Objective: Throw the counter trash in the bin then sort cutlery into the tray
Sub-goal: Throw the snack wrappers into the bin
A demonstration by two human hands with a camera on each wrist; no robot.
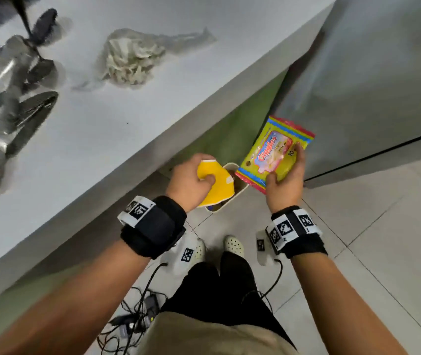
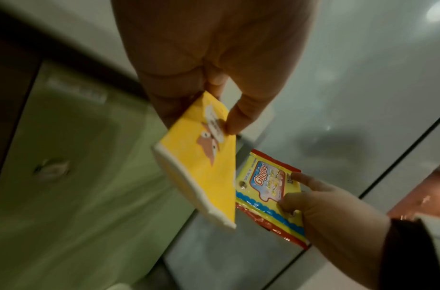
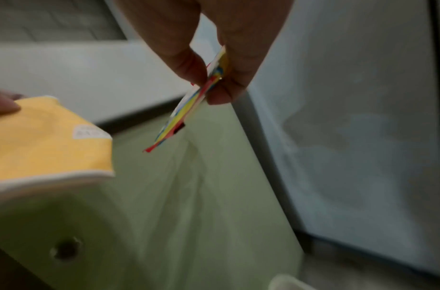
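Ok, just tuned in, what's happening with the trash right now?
A person stands by the counter, both hands over the small bin on the floor. The left hand holds a yellow packet right above the bin; the right hand holds a colourful wipes packet beside it. Neither is dropped yet. A crumpled tissue and the cutlery lie on the counter.

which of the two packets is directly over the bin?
The plain yellow packet in the left hand; it hangs over the bin. The striped Giggles packet, in the right hand, sits off to the bin's right.
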